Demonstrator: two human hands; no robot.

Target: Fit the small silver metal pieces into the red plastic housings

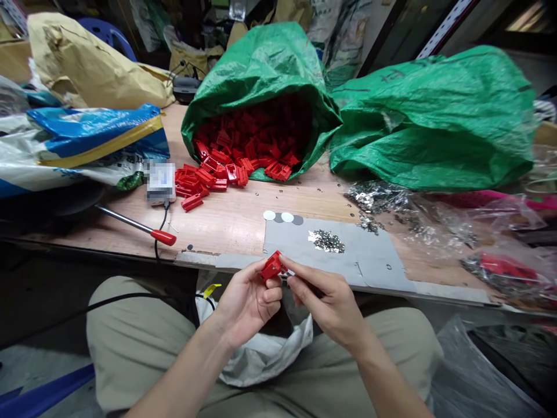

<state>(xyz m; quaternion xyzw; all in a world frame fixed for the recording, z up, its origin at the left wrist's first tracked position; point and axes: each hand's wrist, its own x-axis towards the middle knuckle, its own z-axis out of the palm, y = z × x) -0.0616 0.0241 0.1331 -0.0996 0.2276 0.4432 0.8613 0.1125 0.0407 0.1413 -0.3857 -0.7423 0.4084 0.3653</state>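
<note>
Between the thumb and fingers of my left hand [250,302] is a red plastic housing [271,266], held just off the table's front edge. My right hand [326,296] meets it from the right, its thumb and index finger pinched at the housing's side. A small shiny piece seems to sit at those fingertips, too small to make out. Behind my hands, a pile of small metal pieces [327,241] lies on a grey sheet [369,261]. Under them, a white sack [256,360] hangs open between my knees.
A green sack [261,69] spills red housings [191,181] onto the table. Another green sack [435,116] stands to its right. At left are a red-handled lever [163,237], a small box with a cable [161,183] and a blue-white bag [100,136]. Clear plastic bags [448,226] lie right.
</note>
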